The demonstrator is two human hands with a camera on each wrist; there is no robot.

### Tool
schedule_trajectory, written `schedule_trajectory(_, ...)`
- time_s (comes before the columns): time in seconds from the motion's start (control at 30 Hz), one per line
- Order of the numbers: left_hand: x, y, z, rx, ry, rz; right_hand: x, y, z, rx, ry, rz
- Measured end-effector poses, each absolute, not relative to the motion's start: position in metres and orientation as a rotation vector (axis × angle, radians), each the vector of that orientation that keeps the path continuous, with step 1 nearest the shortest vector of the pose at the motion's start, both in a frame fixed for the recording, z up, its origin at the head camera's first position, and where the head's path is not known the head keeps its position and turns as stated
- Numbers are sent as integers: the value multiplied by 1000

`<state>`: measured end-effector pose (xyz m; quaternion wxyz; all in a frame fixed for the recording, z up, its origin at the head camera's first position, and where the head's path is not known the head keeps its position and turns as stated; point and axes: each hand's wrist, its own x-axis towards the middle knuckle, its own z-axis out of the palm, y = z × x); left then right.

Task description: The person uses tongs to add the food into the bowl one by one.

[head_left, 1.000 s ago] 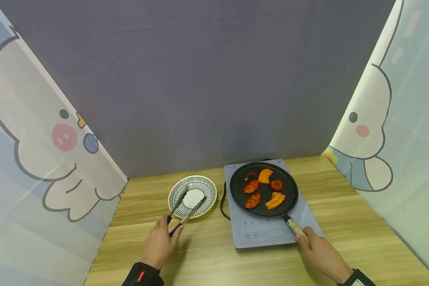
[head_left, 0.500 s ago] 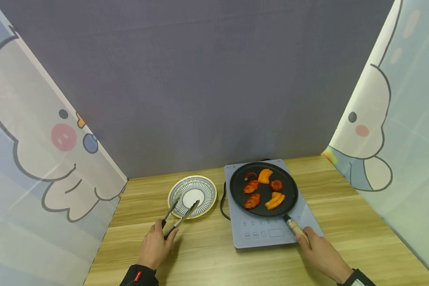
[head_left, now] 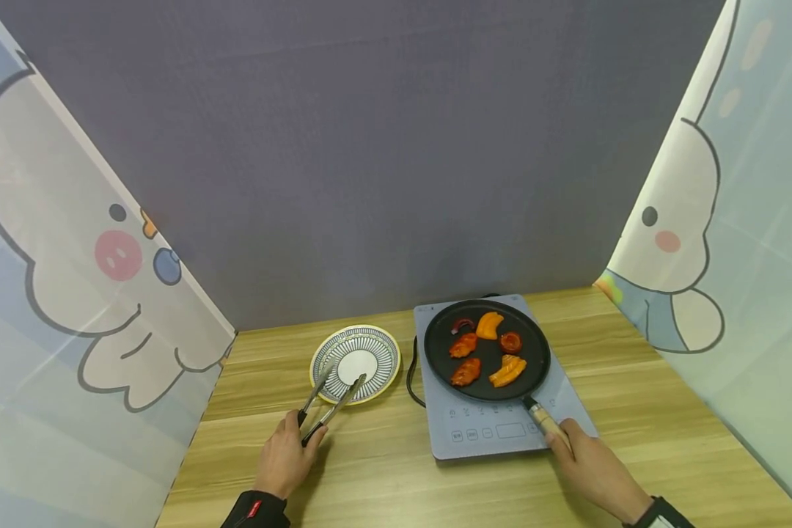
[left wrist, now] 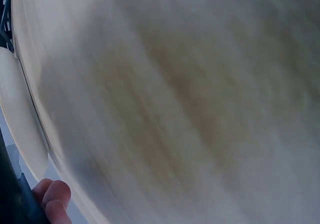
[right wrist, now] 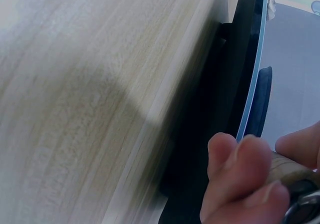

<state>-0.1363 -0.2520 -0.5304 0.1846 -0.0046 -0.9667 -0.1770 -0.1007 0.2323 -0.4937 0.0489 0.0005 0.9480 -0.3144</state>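
Observation:
My left hand (head_left: 285,456) holds a pair of metal tongs (head_left: 345,397) by their black grips. The tongs' two arms are spread, nothing between them, and their tips overlap the patterned plate (head_left: 357,366) in the head view. With my right hand (head_left: 587,462) I grip the wooden handle (head_left: 545,418) of a flat black frying pan (head_left: 435,352). In the pan lie two reddish-brown pieces that look like chicken wings (head_left: 466,372), orange pepper-like pieces (head_left: 490,325), a round red slice (head_left: 510,342) and a dark red curved piece (head_left: 463,323).
Under the pan is a grey induction cooker (head_left: 449,440), its control panel toward me. A black cord (head_left: 411,381) runs between cooker and plate. The wooden table (head_left: 369,477) ends at a grey back panel (head_left: 402,183), with cartoon-printed panels on both sides.
My left hand has drawn the tongs slightly back and to the left over the plate. The right hand, pan and food have stayed in place.

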Motion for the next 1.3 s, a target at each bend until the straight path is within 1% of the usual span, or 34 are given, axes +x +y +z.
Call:
schedule_trajectory(0.77,-141,-257,-537,-10,-2767,-514,-101,233,-496,4,2886,-965)
schedule_trajectory(1.3,-145,-256,-528,25,-2873,-518,-102,234,-496,-14,2903,-973)
